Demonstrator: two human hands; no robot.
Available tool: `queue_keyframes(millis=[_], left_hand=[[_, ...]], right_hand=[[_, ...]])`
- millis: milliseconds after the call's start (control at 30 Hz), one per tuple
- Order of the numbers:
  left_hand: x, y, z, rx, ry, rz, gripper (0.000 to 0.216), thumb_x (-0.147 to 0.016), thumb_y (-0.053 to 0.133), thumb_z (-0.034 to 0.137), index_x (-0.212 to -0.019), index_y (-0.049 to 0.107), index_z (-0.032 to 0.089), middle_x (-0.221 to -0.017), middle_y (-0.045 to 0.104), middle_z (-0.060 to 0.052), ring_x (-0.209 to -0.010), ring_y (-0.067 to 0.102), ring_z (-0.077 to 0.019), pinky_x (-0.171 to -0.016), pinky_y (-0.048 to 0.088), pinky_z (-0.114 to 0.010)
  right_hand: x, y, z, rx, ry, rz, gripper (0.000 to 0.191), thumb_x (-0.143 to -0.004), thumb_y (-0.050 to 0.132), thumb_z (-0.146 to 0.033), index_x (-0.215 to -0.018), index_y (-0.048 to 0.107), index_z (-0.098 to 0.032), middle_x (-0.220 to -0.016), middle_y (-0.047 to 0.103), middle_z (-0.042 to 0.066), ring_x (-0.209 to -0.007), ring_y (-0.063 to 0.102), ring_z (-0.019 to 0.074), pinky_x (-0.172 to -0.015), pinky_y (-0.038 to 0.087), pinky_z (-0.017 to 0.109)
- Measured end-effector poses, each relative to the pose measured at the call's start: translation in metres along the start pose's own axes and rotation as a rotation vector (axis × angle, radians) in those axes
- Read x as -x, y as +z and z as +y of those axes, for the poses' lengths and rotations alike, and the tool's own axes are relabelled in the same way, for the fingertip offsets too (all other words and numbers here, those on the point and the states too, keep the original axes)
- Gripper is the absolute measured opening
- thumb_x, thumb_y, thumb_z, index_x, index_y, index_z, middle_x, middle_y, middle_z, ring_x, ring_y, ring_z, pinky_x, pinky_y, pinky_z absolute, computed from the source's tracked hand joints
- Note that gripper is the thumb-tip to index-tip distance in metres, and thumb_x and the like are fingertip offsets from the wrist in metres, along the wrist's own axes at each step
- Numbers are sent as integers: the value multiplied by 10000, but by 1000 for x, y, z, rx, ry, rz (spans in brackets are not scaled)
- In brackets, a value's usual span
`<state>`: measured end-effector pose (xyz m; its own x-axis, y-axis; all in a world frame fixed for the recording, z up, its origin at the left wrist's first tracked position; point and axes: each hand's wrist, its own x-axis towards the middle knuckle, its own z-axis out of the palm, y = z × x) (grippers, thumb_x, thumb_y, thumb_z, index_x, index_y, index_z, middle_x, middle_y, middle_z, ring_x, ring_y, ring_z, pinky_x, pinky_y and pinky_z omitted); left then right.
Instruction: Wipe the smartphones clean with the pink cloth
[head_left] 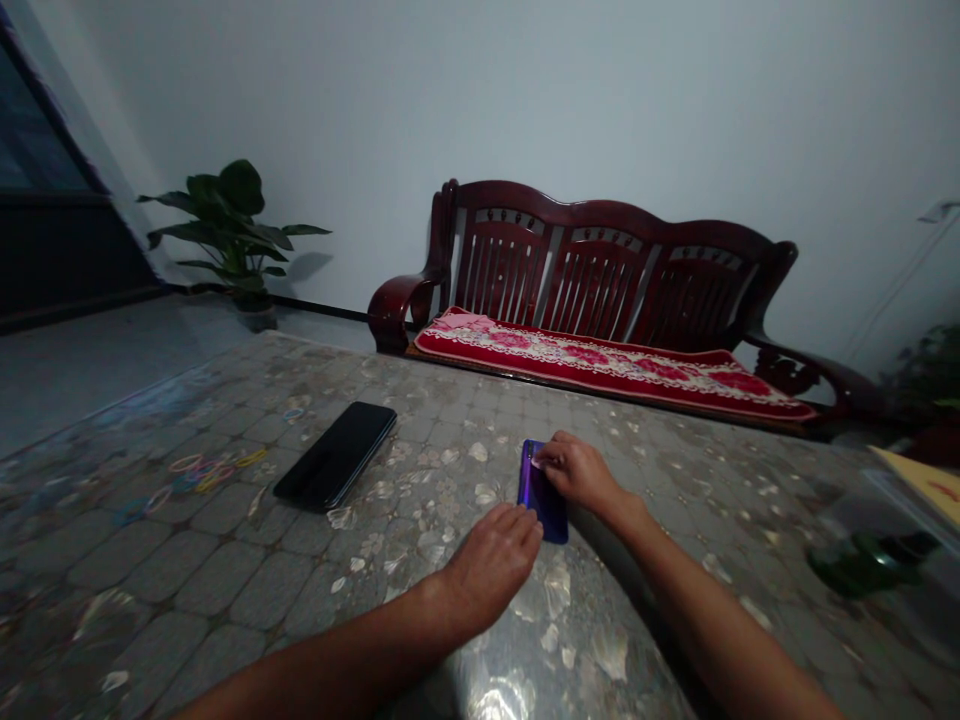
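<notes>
Beyond the purple phone [553, 517], a pot [258, 318] holds a plant [234, 232].

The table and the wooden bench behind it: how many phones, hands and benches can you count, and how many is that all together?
Phones: 2 (purple phone, black phone)
Hands: 2 (left hand, right hand)
Benches: 1 (wooden bench)
Total: 5
</notes>
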<state>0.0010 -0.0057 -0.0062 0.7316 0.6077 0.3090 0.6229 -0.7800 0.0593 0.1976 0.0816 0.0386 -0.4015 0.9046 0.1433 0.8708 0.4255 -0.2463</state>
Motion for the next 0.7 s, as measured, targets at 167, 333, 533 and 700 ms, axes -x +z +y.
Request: queue_keyframes(millis=[167, 333, 533, 700], left_hand=[[-1, -1, 0, 12, 5, 11, 244, -947, 546, 90, -1159, 665, 113, -1207, 706, -151, -1119, 657, -247, -1025, 488, -392], [-1, -3, 0, -9, 20, 15, 268, -927, 592, 95, -1188, 651, 87, -1216, 702, -159, -1133, 654, -254, -1034, 487, -381], [0, -6, 0, 4, 9, 7, 246, -932, 559, 71, -1158, 649, 113, -1202, 703, -146, -1125, 653, -240, -1028, 484, -376], [2, -2, -2, 2, 17, 20, 247, -932, 559, 76, -1159, 649, 113, -1215, 700, -147, -1127, 655, -245, -1028, 485, -381]], right_hand=[[6, 4, 6, -23, 52, 71, 225, -885, 565, -157, -993, 756, -207, -934, 660, 53, -866, 608, 170, -770, 430, 254], [17, 2, 1, -108, -24, 63, 245, -854, 557, -114, -972, 755, -195, -892, 641, 47, -844, 593, 169, -774, 431, 259], [29, -4, -5, -199, -73, -4, 165, -845, 596, -154, -887, 752, -191, -826, 626, 27, -778, 579, 159, -705, 415, 249], [21, 9, 3, -157, 48, 151, 206, -898, 568, -167, -986, 750, -203, -890, 637, 38, -854, 589, 164, -798, 434, 265]])
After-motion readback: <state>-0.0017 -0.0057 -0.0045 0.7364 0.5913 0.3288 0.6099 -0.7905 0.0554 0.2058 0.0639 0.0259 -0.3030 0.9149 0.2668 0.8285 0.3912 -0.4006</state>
